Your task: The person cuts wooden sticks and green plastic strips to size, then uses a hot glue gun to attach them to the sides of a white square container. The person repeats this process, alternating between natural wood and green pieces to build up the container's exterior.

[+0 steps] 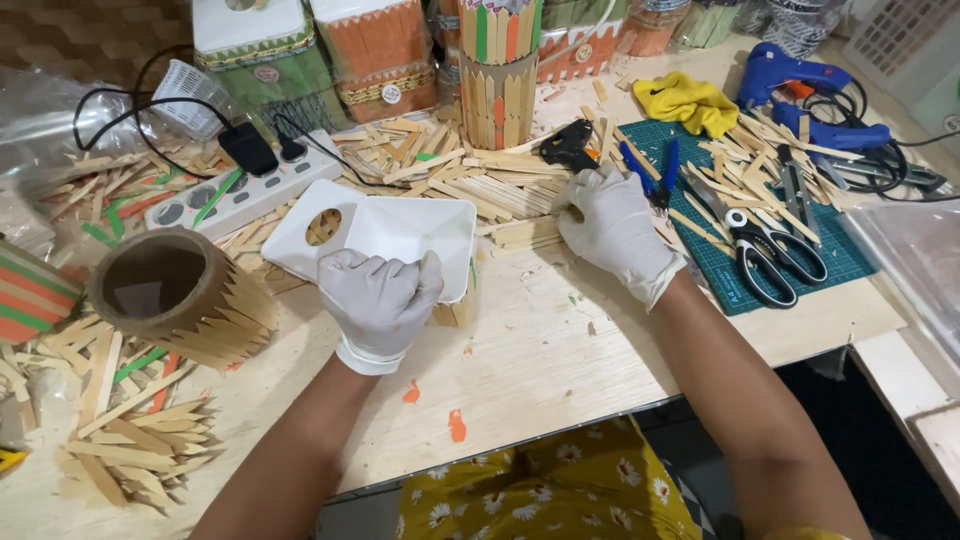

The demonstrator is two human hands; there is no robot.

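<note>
We have a single view, from a camera worn on the person's head, looking steeply down and forward over the wooden surface (540,370) from the near edge. We sit close: both forearms enter from the bottom of the frame, and the left hand (378,300) and right hand (612,228) lie near the centre. The far edge, lined with decorated boxes (380,55), runs along the top.
</note>
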